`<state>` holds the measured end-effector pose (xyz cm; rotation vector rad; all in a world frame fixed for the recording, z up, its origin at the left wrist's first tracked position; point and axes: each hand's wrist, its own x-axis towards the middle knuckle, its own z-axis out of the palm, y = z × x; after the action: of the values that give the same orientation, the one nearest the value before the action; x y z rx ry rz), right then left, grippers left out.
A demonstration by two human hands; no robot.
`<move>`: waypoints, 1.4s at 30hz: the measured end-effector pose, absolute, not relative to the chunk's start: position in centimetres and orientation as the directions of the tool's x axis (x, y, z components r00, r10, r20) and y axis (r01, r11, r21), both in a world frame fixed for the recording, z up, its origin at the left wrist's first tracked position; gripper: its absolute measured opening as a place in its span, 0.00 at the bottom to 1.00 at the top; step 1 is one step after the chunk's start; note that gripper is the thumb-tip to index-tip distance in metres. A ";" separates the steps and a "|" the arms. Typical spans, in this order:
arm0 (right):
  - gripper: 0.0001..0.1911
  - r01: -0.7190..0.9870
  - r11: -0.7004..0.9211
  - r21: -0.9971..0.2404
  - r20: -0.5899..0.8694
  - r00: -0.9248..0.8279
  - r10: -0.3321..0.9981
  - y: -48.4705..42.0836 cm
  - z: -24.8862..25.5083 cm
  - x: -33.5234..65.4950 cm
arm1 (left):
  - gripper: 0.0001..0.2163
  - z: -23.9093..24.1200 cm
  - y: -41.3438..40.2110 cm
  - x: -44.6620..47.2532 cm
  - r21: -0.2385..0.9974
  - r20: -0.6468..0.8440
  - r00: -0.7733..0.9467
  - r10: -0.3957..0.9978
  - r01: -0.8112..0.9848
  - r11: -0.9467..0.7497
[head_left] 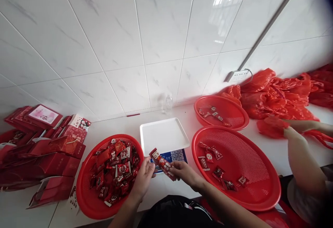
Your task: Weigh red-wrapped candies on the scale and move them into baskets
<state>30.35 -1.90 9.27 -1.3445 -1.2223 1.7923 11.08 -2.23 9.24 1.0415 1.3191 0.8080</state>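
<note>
Both my hands hold one long red candy packet (161,161) in front of a white scale (164,137) with a blue keypad. My left hand (144,179) pinches its near left side, just right of a red basket (85,193) filled with several red candy packs (114,171). My right hand (183,172) grips the packet's lower right end, fingers closed. To the right lies a large red basket (249,158) with a few loose red candies (215,165).
A smaller red basket (231,110) with a few candies sits behind. Red gift boxes and bags (39,148) pile at the left. Red plastic bags (281,96) heap at the right, where another person's arm (299,158) reaches. A clear bottle (168,104) and a wall socket (238,75) stand by the tiled wall.
</note>
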 end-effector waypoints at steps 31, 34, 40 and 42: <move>0.22 0.316 -0.420 -0.851 -0.504 -0.264 0.823 -1.5 4.8 30.6 | 0.15 3.6 1.7 -1.1 0.447 -0.106 -0.160 0.981 0.874 0.191; 0.22 0.333 -0.410 -0.849 -0.505 -0.286 0.814 -1.3 4.7 29.6 | 0.11 4.4 1.5 -2.5 0.520 -0.243 -0.255 0.936 0.780 0.348; 0.21 0.358 -0.371 -0.857 -0.481 -0.298 0.824 -0.2 5.5 27.9 | 0.09 5.0 0.7 -2.6 0.479 -0.410 -0.109 0.906 0.819 0.315; 0.21 0.359 -0.354 -0.864 -0.466 -0.300 0.832 -0.1 5.9 27.5 | 0.19 4.4 0.3 -2.1 0.353 -0.445 -0.053 0.894 0.907 0.229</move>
<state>27.46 -0.13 5.90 -1.5635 -1.4948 1.6938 -2.05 0.30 4.41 1.6498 1.9281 -0.0287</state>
